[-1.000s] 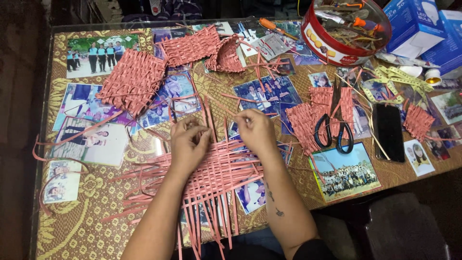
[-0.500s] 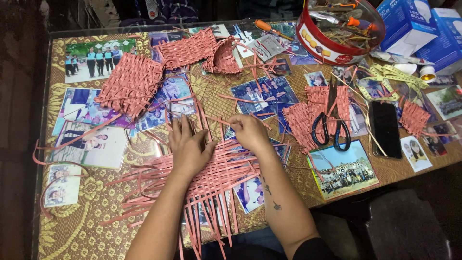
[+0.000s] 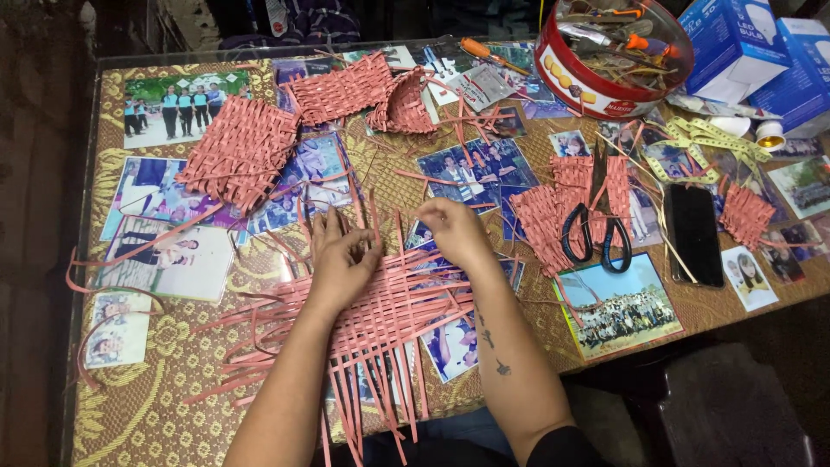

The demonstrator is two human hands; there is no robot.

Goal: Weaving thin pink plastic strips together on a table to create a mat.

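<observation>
The left hand (image 3: 341, 259) lies flat, fingers spread, pressing the half-woven pink strip mat (image 3: 380, 316) near the table's (image 3: 173, 389) front edge. The right hand (image 3: 454, 232) pinches 1 strip at the mat's upper right edge. Black-handled scissors (image 3: 595, 233) rest on a woven piece (image 3: 553, 207) to the right, near a dark phone (image 3: 694, 233).
</observation>
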